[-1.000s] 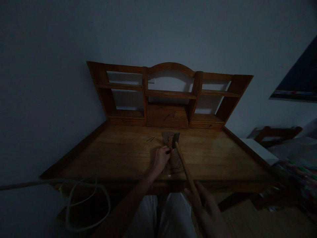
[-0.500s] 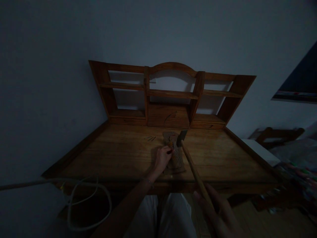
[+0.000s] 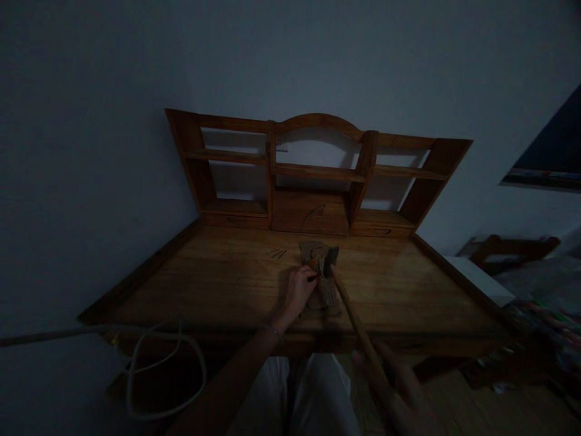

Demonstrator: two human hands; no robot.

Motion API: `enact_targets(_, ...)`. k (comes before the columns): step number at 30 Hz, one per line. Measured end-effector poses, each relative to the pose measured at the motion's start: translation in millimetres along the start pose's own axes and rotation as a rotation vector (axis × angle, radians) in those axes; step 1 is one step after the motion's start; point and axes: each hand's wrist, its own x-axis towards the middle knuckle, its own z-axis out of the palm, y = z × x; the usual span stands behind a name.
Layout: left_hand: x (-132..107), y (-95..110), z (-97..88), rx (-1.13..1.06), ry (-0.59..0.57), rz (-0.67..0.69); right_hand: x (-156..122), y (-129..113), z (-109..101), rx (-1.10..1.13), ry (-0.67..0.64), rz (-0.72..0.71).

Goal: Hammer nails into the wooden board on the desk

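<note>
My right hand (image 3: 397, 381) is wrapped round the wooden handle of a hammer (image 3: 356, 315). Its dark metal head is low over a brown, ragged-edged piece (image 3: 329, 306) on the desk, which looks like cardboard or wood. Just left of the head, my left hand (image 3: 300, 287) has its fingertips pinched together against that piece. What they hold is too small and dark to make out. A small yellowish thing (image 3: 313, 263) shows beyond those fingertips. Several thin dark nails (image 3: 276, 253) lie on the desk, to the left of the brown piece.
The wooden desk (image 3: 218, 272) has a shelf unit (image 3: 318, 172) along its back, against the wall. A pale cable (image 3: 200, 369) loops off the front left. To the right are a white surface (image 3: 481, 280) and a wooden chair back (image 3: 508, 251). The room is dim.
The hammer head has come down and slightly left, closer to my left fingertips. My left hand stays nearly in place, still pinched.
</note>
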Motion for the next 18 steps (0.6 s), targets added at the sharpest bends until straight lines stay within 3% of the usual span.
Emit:
enact_targets(6, -0.7, -0.9, -0.3, 0.035, 0.009, -0.003, 2.3, -5.0, 7.6, 0.119, 0.026, 0.02)
enact_targets(12, -1.1, -3.9, 1.5, 0.005, 0.006, 0.018, 8.2, 1.0, 14.8, 0.021, 0.001, 0.0)
enact_targets(18, -0.9, -5.3, 2.1, 0.061, 0.036, 0.034, 5.6, 3.5, 13.9, 0.084, -0.026, 0.033)
